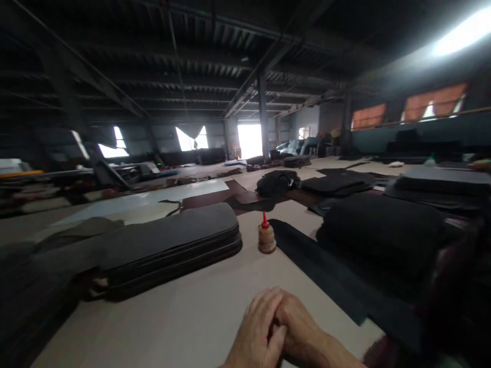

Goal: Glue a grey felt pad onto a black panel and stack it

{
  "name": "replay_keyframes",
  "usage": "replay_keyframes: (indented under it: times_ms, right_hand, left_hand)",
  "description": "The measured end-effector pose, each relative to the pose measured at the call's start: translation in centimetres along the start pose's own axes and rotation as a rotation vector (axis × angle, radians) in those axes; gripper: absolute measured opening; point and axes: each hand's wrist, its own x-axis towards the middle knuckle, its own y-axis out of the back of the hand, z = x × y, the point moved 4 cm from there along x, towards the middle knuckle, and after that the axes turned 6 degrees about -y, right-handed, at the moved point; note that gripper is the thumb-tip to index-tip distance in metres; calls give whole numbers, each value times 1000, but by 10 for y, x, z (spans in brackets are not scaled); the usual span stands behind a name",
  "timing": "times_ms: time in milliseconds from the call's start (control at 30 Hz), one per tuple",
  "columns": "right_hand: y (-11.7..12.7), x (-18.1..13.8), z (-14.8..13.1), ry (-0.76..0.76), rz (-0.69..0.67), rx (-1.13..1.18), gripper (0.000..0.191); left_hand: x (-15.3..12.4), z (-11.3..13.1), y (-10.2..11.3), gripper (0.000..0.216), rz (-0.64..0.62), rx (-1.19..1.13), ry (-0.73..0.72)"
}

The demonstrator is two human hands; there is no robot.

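Note:
My left hand (257, 324) and my right hand (301, 319) are clasped together low in the view, over the near edge of a pale tabletop (172, 317). The left fingers lie across the right hand, with the left thumb in front. My right hand is curled, and its fingertips are hidden under the left, so I cannot make out what they close on. Beyond the hands stands a small squeeze bottle (266, 239) with a red pointed nozzle and brownish stains. Neither hand touches it.
Left of the bottle lies a stack of dark grey sheet pieces (172, 237). A long dark strip (326, 271) runs along the right, beside a thick black folded stack (379, 230). Farther back are more black pieces (278, 183) and a post (263, 117).

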Motion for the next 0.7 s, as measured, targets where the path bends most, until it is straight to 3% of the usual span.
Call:
replay_keyframes:
  times_ms: [133,400,533,700]
  right_hand:
    - [3,-1,-4,-28,-19,61,20]
    - [-2,-1,3,47,-13,-136,12]
    - [-8,1,10,52,-45,-267,13]
    - [-13,12,18,-31,-191,-402,14]
  left_hand:
    - [0,2,2,63,-6,-38,33]
    - [0,5,5,53,8,8,69]
    - [1,1,4,57,61,65,9]
    - [2,-22,-2,67,124,112,-92]
